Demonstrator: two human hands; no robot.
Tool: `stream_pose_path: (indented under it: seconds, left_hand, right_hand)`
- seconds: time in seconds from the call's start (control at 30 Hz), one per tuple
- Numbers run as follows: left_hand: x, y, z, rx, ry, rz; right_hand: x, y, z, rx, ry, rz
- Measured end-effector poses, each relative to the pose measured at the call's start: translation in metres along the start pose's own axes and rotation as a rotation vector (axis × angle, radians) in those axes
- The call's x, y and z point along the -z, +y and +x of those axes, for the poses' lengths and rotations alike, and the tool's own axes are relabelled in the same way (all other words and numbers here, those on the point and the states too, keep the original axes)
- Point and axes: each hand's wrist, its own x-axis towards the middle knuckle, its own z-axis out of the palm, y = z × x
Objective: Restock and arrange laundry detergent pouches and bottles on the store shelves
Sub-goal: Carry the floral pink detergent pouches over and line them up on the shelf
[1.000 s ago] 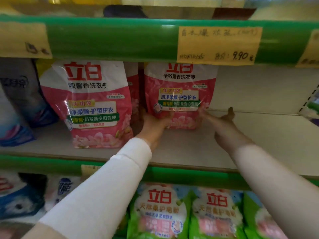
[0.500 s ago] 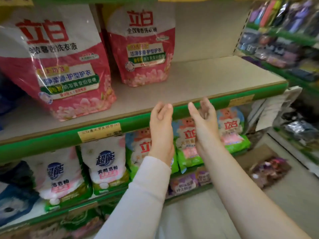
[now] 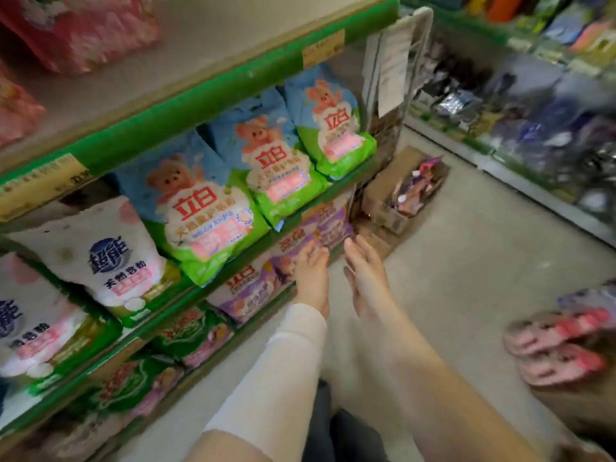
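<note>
Left hand [image 3: 311,278] hovers just in front of the purple pouches [image 3: 248,291] and right hand [image 3: 366,281] just right of them. Each grip is slack, fingers apart, holding nothing (green pouches [image 3: 213,221] stand one shelf above).

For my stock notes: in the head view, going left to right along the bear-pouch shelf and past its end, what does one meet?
Far-left white pouch, second white pouch, first bear pouch, second bear pouch, third bear pouch, cardboard box on the floor.
</note>
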Motion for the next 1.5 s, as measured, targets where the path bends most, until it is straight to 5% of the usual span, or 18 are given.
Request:
stream_pose_path:
  seconds: [0.2,0.43,0.77,1.5]
  left_hand:
    - [-0.011,-0.107,-0.068,0.341,-0.071,0.142]
    - [-0.022,-0.161,-0.101,0.51,-0.247,0.353]
    - [-0.06,-0.179,-0.114,0.589,-0.673,0.647]
    - [-0.022,-0.26,-0.34,0.65,-1.13,1.076]
  right_hand:
    - [0.108,0.069,-0.04,-0.213,0.223,0.052]
    - [0.18,0.112,-0.098,-0.37,0.566,0.23]
    - [0.204,0.12,-0.127,-0.221,0.918,0.633]
    - [0.263,0.207,-0.335,0.104,1.438,1.239]
